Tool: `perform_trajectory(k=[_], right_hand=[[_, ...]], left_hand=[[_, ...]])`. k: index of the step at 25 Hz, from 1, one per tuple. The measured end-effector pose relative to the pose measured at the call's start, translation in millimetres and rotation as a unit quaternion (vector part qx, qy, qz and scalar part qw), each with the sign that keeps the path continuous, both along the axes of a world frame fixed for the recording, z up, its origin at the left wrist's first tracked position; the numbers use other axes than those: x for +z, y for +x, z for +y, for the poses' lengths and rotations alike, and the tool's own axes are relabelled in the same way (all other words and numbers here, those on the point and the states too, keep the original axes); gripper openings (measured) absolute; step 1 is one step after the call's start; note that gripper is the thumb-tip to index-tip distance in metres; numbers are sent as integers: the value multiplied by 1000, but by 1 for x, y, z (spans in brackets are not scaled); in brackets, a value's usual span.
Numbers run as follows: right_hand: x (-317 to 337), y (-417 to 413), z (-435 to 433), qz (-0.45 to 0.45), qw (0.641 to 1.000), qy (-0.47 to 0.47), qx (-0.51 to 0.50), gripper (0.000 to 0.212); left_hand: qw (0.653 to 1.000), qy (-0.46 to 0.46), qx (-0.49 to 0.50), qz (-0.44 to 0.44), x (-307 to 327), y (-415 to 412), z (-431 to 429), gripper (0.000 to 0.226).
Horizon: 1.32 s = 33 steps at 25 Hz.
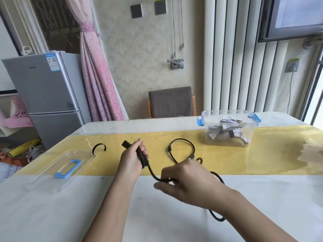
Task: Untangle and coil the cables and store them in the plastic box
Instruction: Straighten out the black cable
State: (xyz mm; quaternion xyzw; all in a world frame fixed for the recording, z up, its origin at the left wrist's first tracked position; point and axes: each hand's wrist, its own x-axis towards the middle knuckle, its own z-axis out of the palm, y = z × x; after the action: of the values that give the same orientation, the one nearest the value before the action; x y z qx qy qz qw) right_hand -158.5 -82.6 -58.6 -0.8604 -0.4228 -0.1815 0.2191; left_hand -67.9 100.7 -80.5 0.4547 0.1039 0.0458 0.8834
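Left hand [133, 158], frame centre: grips folded black cable [172, 155]. Right hand [185, 182], lower centre: pinches same cable. Clear plastic box [229, 135], upper right: holds coiled white cables [230, 132].

Only a person's bare arms show above the bench: the left forearm [111, 203] and left hand [132, 159], its slim fingers [144, 151] in sharp focus, and the right forearm [244, 212] and right hand [185, 182], slightly blurred.
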Motion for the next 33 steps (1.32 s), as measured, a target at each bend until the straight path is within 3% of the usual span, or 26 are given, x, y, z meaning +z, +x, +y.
perform_trajectory(k=[4, 7, 8, 10, 11, 13, 16, 20, 22, 26, 29, 33], right_hand=[[-5, 3, 3, 98, 991, -86, -15, 32], [-8, 16, -7, 224, 966, -107, -68, 25], [-10, 20, -11, 262, 956, -105, -80, 23], [-13, 28, -19, 324, 936, -99, -95, 15], [-14, 32, -23, 340, 930, -98, -100, 18], [-15, 40, -31, 348, 926, -84, -116, 25], [-13, 50, -43, 311, 935, -45, -164, 20], [-7, 59, -63, 188, 943, -26, -273, 10], [1, 60, -74, 183, 929, 46, -318, 11], [7, 61, -82, 118, 881, 195, -414, 23], [9, 55, -69, 83, 879, 230, -408, 26], [13, 44, -54, 68, 892, 257, -364, 24]], left_hand=[[985, -157, -16, -76, 8, -5, 21, 10], [962, -225, -85, -128, 12, -10, 28, 56], [949, -248, -138, -135, 13, -12, 29, 55], [911, -263, -286, -136, 13, -17, 28, 25], [898, -231, -342, -154, 15, -23, 26, 16], [884, -122, -411, -188, 17, -35, 26, 28], [808, 15, -534, -249, 15, -48, 16, 25], [724, 108, -651, -199, 14, -47, 18, 15], [720, 195, -646, -164, 15, -48, 18, 13], [734, 397, -541, -105, 13, -50, -2, 16], [800, 432, -413, -58, 5, -42, -14, 24], [825, 484, -290, -38, -7, -33, -21, 33]])
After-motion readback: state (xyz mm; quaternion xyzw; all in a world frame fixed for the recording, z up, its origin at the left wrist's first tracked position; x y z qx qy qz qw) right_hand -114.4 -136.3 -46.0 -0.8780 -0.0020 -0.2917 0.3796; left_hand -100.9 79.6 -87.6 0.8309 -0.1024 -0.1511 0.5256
